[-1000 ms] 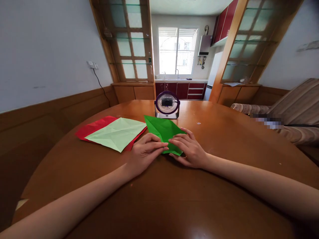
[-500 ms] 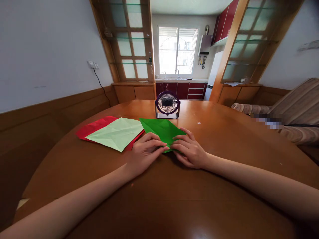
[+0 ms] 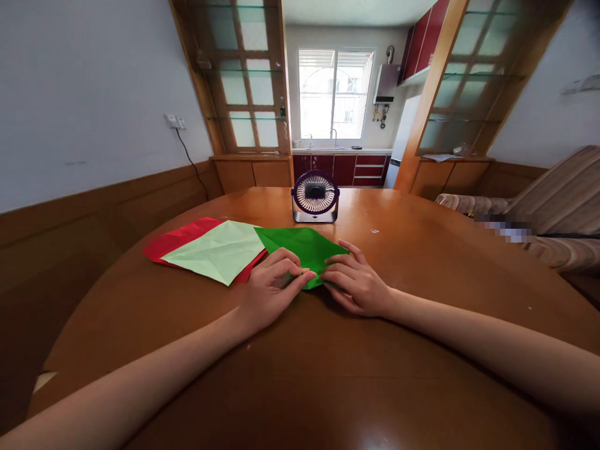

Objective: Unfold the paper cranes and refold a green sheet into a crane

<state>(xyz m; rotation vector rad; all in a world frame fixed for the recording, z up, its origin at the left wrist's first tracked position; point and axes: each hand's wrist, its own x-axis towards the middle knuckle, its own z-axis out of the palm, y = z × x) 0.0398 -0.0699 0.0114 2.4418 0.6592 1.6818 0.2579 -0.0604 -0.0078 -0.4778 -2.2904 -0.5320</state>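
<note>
A dark green sheet of paper (image 3: 304,245) lies creased on the table in front of me, its near corner between my hands. My left hand (image 3: 275,281) pinches the near left edge of this sheet between thumb and fingers. On the near right side, my right hand (image 3: 355,282) has its thumb under the edge and its bent fingers on top, closed on the paper. To the left rests a pale green sheet of paper (image 3: 218,249) over a red sheet of paper (image 3: 180,235); the dark green sheet's left corner overlaps the pale one.
A small purple desk fan (image 3: 315,195) stands behind the papers on the round wooden table (image 3: 300,387). A small whitish scrap (image 3: 374,231) lies to the right of it. Beyond the table on the right is a striped sofa (image 3: 557,200).
The far left part of the dark green sheet has shifted slightly left and flattened. My left fingers have curled into a tighter pinch; the right hand has hardly moved.
</note>
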